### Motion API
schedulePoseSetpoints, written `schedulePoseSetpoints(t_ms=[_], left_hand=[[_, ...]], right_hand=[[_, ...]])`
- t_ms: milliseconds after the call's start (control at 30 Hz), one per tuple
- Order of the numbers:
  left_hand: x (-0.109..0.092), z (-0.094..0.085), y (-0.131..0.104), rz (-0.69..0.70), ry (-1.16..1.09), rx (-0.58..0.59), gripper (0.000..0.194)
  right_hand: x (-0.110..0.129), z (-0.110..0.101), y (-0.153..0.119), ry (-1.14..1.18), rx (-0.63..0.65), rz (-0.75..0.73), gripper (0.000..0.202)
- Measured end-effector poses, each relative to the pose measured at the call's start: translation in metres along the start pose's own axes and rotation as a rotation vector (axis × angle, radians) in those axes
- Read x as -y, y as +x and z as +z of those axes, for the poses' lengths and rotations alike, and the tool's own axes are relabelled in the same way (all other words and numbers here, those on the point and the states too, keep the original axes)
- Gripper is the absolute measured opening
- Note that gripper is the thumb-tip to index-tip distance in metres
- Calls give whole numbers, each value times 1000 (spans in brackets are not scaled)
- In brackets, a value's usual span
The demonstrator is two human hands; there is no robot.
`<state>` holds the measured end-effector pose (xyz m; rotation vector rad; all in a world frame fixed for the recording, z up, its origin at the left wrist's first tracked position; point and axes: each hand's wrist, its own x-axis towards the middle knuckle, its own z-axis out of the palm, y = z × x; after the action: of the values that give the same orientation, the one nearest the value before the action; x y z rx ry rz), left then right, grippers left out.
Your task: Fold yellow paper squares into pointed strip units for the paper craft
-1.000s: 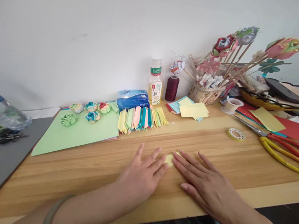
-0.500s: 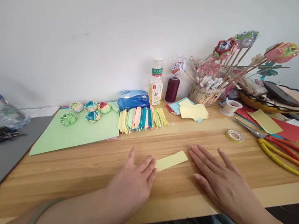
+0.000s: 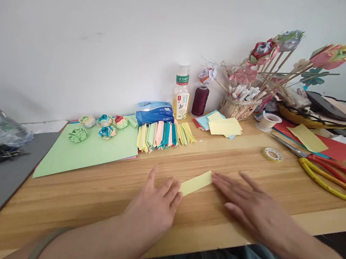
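A narrow yellow paper strip lies slanted on the wooden table between my hands. My left hand rests with its fingertips on the strip's left end, covering that end; its fingers are apart. At the strip's right end, my right hand lies low and flat with fingers stretched, slightly blurred. Its fingertips touch or nearly touch the strip's tip. Beyond the left hand stands a row of folded paper pieces in yellow, green, pink and blue, in front of a blue tissue pack.
Folded paper flowers sit on green paper at left. Scissors, a tape roll and a white spool lie at right. A drink bottle, maroon thread and yellow papers stand or lie behind.
My right hand has slid left to the strip's right end. The left hand stays on the other end. The view has shifted slightly.
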<state>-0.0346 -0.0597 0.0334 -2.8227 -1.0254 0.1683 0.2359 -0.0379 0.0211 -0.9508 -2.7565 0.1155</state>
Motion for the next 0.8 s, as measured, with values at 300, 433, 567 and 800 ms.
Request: schedulePoseSetpoints(t_ms=[300,433,567,800], left_hand=[[15,-14,0,61,-89,28,31],[20,-21,5,48,-174,-52,28],[24,-16,15,-68,-233,-241,27],[20,0,24,-54,-269,-360,18]], right_hand=[[-33,-2,-2,-118,-204,93,37],[-22,2,18,10,-154,140,38],[-11,7,34,72,-123,153,18],[-5,10,36,-78,-276,36,16]])
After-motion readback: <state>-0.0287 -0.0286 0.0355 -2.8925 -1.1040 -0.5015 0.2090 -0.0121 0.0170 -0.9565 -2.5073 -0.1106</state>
